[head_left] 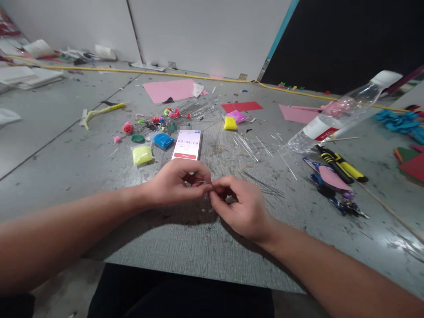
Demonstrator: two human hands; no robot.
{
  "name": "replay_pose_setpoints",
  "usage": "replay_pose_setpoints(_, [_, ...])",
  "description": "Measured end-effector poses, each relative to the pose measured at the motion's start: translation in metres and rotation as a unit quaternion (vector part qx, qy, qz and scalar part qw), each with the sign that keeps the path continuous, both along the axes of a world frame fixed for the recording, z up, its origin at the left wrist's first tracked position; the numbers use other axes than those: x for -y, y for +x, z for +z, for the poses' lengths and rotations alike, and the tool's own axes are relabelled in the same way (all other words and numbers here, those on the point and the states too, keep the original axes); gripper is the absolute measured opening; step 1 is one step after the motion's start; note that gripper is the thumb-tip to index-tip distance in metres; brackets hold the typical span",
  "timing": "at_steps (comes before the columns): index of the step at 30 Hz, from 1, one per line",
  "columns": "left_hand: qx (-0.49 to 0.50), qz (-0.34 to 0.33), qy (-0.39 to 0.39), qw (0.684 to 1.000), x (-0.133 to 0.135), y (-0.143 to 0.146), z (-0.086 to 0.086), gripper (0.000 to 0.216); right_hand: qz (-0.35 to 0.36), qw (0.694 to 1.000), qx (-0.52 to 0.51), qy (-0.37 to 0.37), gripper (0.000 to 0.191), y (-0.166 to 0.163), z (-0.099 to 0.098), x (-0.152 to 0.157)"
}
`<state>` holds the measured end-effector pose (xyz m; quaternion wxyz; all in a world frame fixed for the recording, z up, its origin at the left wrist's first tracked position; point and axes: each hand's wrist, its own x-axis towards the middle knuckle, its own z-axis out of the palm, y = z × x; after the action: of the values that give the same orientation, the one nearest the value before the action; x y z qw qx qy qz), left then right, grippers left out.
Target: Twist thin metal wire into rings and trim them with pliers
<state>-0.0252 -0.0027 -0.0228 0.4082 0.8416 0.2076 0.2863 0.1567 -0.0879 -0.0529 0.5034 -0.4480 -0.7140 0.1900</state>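
Observation:
My left hand (177, 181) and my right hand (240, 205) meet above the grey board (185, 238), fingertips pinched together on a thin silvery wire (202, 182) that is too fine to see well. Both hands are closed in a pinch. Just beyond them lies a phone (186, 145) showing a running timer. Small bags of clay sit near it: yellow-green (142, 154), blue (163, 141), dark green (138, 138) and yellow (230, 123). Loose thin wires (247, 148) are scattered to the right of the phone.
A clear plastic bottle (341, 112) lies tilted at the right, above a black-and-yellow cutter (341, 165) and small tools (338, 196). Pink paper (170, 90) and red paper (241, 106) lie farther back. A yellow cord (132, 70) runs along the white wall.

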Motion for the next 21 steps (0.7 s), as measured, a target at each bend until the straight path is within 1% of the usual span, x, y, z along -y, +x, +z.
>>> replay_pose_setpoints(2, [0.002,0.01,-0.05,0.999,-0.0004,0.0007,0.0001,0.007,0.0,0.998,-0.05,-0.043,0.006,-0.0011,0.0008,0.0016])
replay_pose_setpoints(4, [0.01,0.014,-0.116,0.993,-0.001,0.0012,0.0005,0.01,-0.005,0.993,-0.09,-0.08,0.01,-0.0022,0.0019,0.0031])
replay_pose_setpoints(6, [0.021,0.005,-0.176,0.984,-0.0018,0.0012,0.0011,0.012,-0.01,0.988,-0.114,-0.106,0.013,-0.0027,0.0027,0.0036])
replay_pose_setpoints(8, [0.026,-0.006,-0.212,0.977,-0.0026,0.0008,0.0016,0.014,-0.009,0.983,-0.131,-0.126,0.016,-0.0026,0.0032,0.003])
replay_pose_setpoints(10, [0.023,-0.001,-0.231,0.973,-0.0033,0.0004,0.0019,0.015,-0.002,0.982,-0.134,-0.131,0.017,-0.0019,0.0038,0.0021])
replay_pose_setpoints(11, [0.016,0.003,-0.239,0.971,-0.0036,0.0003,0.002,0.015,-0.001,0.985,-0.121,-0.121,0.017,-0.0016,0.0042,0.0019])
replay_pose_setpoints(14, [-0.012,0.012,-0.249,0.968,-0.0046,0.0003,0.0022,0.015,-0.001,0.997,-0.046,-0.055,0.012,-0.0014,0.0051,0.0027])
replay_pose_setpoints(16, [-0.025,0.016,-0.242,0.97,-0.0055,0.0004,0.0026,0.015,-0.001,1.0,-0.008,-0.021,0.01,-0.0021,0.0038,0.0039])
replay_pose_setpoints(19, [-0.03,0.014,-0.232,0.972,-0.007,-0.0001,0.0031,0.014,-0.003,1.0,-0.008,-0.021,0.01,-0.0027,-0.0013,0.0033])
replay_pose_setpoints(21, [-0.036,0.001,-0.225,0.974,-0.0082,-0.0012,0.0022,0.012,0.006,1.0,0.003,-0.026,0.003,-0.0012,-0.002,0.0006])
